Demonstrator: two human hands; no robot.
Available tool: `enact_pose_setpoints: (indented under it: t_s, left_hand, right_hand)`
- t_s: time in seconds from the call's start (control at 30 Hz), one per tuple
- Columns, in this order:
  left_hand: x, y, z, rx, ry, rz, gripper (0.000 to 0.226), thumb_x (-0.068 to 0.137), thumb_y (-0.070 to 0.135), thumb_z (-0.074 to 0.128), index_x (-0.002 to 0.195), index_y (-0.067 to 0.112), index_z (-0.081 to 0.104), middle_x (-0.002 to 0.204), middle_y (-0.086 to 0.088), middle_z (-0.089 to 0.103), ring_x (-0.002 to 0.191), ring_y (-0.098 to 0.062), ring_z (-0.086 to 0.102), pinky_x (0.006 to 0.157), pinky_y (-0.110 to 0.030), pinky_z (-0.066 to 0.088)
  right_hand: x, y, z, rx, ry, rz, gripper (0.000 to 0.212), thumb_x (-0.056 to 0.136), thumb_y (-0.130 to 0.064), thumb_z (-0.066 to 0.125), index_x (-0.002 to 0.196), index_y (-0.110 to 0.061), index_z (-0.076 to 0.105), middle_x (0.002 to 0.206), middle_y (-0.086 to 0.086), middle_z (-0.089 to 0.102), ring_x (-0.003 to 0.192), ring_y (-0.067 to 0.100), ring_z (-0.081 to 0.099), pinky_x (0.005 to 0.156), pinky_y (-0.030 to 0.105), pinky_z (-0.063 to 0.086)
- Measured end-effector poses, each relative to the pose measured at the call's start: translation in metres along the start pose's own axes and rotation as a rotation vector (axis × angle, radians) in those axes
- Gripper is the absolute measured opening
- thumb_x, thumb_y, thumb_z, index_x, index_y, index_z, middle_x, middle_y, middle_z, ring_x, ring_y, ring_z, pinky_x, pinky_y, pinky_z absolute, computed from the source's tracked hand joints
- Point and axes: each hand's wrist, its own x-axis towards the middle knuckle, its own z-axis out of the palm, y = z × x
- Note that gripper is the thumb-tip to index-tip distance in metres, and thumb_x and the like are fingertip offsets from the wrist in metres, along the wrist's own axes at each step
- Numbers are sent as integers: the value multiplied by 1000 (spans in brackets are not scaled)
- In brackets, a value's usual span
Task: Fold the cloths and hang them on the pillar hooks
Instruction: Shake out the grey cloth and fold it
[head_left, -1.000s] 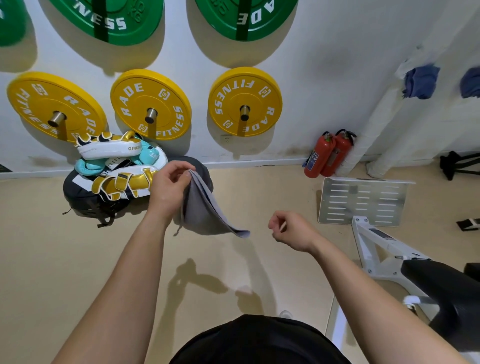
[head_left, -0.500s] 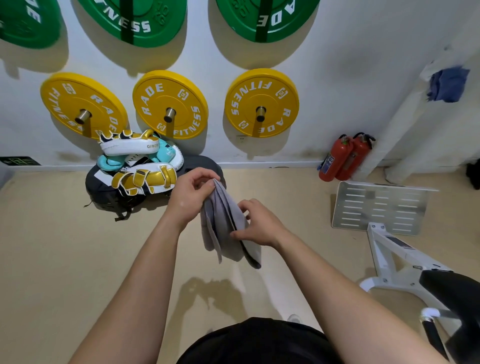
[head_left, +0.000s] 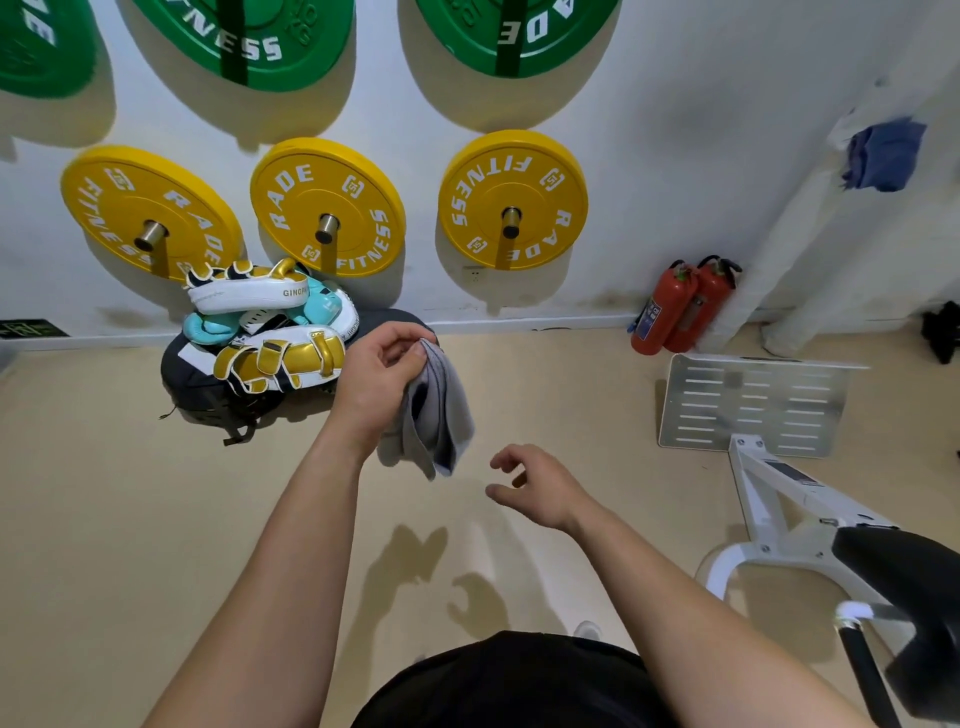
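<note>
Hanging folded from the pinching left hand (head_left: 382, 379), the grey cloth (head_left: 439, 410) clears the empty, loosely curled right hand (head_left: 540, 486).

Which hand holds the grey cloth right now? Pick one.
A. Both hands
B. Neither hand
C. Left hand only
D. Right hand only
C: the left hand pinches the grey cloth at its top, while the right hand hangs open and apart from it.
</note>
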Motion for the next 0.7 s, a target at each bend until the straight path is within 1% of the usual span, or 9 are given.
enact_pose_setpoints:
  t_s: [0.07,0.17,0.23,0.33,0.4,0.47,0.5,0.6,0.7]
  left_hand:
    - [0,5,-1,-4,-12,2,22,99,3,54,96,20,67,91,-1,70,78,0,66,61,-15,51]
    - [0,10,-6,-22,-5,6,21,98,2,54,98,18,68,92,-1,71,83,-3,68,67,-17,53]
    - [0,11,-11,-29,1,-4,20,98,2,54,99,16,68,92,0,72,84,-4,69,69,-18,53]
    - [-1,8,-15,-32,11,-23,19,98,3,55,100,17,68,93,0,73,86,-5,69,69,-18,54]
    - [-2,5,-13,-44,11,-29,19,98,2,54,100,15,67,95,-3,72,87,-8,69,71,-20,55]
    - [-3,2,-11,-49,6,-32,19,98,1,54,100,15,67,96,-6,72,86,-10,68,71,-20,55]
    - [-3,0,-10,-41,5,-33,20,98,1,54,99,16,68,97,-6,72,87,-10,67,70,-21,55]
    - [2,-13,-20,25,59,-26,22,98,4,56,96,23,69,101,-5,71,91,-12,66,72,-26,55]
    - [8,-36,-37,146,245,-39,26,97,6,58,91,29,69,95,4,68,91,-11,62,75,-26,52]
  right_hand:
    - [8,-11,6,7,3,-27,48,78,-53,69,120,-33,60,115,-10,55,95,11,61,86,33,52]
    - [20,-22,18,11,52,-16,52,80,-54,67,126,-30,58,122,-9,52,103,11,59,91,35,51]
    - [25,-24,26,36,107,11,51,78,-57,66,121,-30,58,121,-9,51,103,13,60,91,36,51]
    - [27,-22,32,50,169,23,46,73,-61,65,107,-31,58,115,-12,51,98,12,59,87,34,51]
    - [26,-18,35,38,190,29,33,79,-52,64,102,-29,58,111,-11,52,96,13,58,84,34,50]
    - [27,-12,36,13,205,40,17,84,-38,60,91,-23,58,104,-4,56,91,20,60,80,36,50]
    - [27,-9,36,1,211,53,13,85,-32,57,86,-19,57,98,0,59,88,25,62,78,37,51]
    - [22,4,24,48,216,120,6,87,-21,53,81,-20,56,83,0,68,78,27,63,67,35,51]
    - [9,20,-4,130,235,129,13,84,-12,55,78,-24,55,72,-2,68,70,26,65,59,34,51]
